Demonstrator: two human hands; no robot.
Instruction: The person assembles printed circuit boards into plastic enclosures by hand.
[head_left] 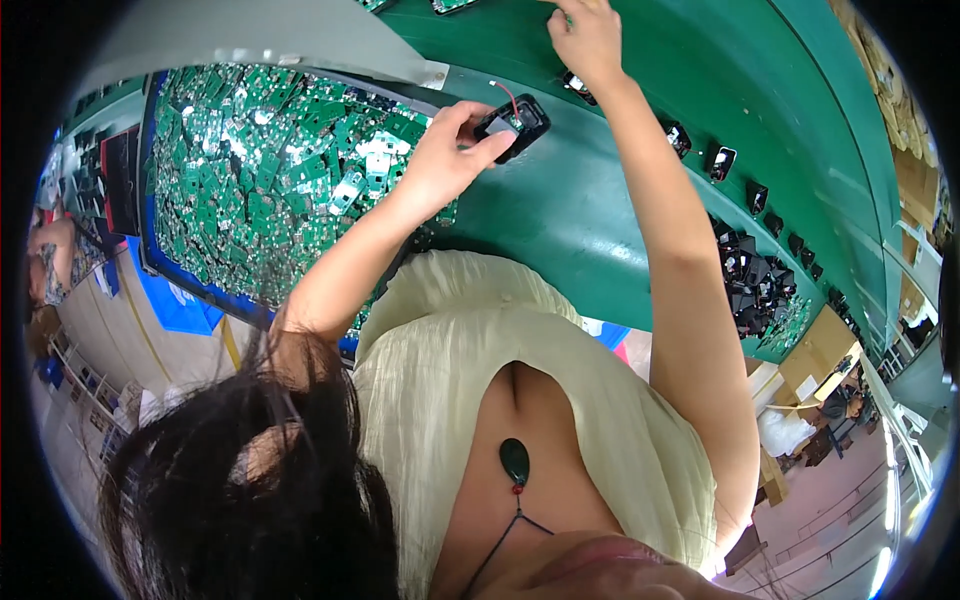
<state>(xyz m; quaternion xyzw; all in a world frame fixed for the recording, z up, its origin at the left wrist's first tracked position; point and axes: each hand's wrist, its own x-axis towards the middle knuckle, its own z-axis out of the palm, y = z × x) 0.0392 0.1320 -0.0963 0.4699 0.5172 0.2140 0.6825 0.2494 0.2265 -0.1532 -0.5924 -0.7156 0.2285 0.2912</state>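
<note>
My left hand (452, 152) is closed around a small black plastic housing (530, 128) over the green work surface. Inside the housing some pale and metallic parts show, and a thin red wire (506, 93) sticks up from it. Further off, my right hand (588, 42) reaches over the green belt at the upper edge of the view. Its fingers are bent together, and their tips are partly cut off, so what they hold cannot be made out. A black housing (579, 86) lies on the belt just below that hand, partly behind the wrist.
A wide blue-edged tray (150, 215) heaped with green circuit boards (270, 180) stands at the left. More black housings (721, 162) sit in a row along the green belt (720, 70). Black housings (755, 280) are piled at the right. A grey metal panel (270, 35) hangs over the tray's far side.
</note>
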